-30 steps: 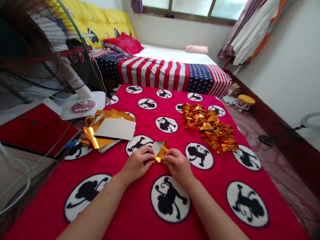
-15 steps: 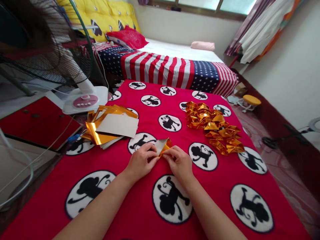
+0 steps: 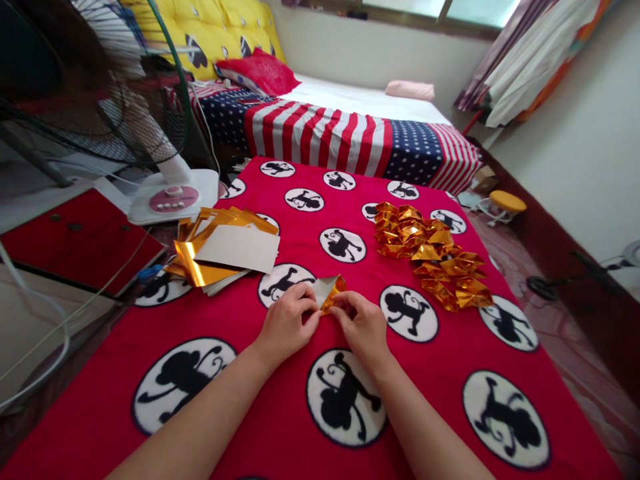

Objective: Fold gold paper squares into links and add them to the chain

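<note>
Two hands of yours meet at a small gold foil sheet [image 3: 330, 291], low over the red monkey-print cloth [image 3: 265, 427], near the middle of its width. Your left hand [image 3: 290, 321] has its thumb and fingertips pinching the sheet's near left side, the other fingers curled behind. Your right hand [image 3: 361, 327] pinches the near right side between thumb and forefinger, close to your left fingertips. The sheet is partly folded: its pale back faces up on the left, and its shiny gold side shows on the right, rising to a point at the far edge.

To your left, well apart from your knuckles, the stack of gold foil sheets [image 3: 237, 248] lies fanned out, its outer corners close to the cloth's left edge. To your right, folded gold foil pieces [image 3: 425, 250] sit bunched in a cluster whose near end comes close to the right edge. Between stack and cluster, a broad strip of cloth runs from your hands to the far edge, just before the striped bed cover [image 3: 320, 137]. More cloth spreads beside each forearm. The pedestal fan's base [image 3: 173, 197] stands just beyond the left edge.
</note>
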{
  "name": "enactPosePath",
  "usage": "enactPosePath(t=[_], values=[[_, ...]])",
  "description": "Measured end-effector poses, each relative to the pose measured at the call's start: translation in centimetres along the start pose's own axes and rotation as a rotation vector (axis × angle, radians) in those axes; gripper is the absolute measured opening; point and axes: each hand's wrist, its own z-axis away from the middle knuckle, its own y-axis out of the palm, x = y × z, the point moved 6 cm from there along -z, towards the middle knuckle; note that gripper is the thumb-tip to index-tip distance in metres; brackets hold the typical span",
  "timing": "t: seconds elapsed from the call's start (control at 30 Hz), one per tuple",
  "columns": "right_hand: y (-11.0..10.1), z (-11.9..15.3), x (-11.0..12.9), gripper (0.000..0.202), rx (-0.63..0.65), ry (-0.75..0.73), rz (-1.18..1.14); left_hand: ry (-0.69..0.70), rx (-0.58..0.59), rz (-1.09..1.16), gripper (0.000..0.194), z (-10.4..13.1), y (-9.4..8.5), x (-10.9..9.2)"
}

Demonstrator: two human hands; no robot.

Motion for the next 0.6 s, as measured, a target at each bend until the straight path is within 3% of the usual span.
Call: enactPosePath(t=[0.6], values=[[0.06,0.14,0.41,0.003,-0.074,0.000,0.056,-0.070,-0.018,-0.025,0.012,-0.11,0.22,-0.44]])
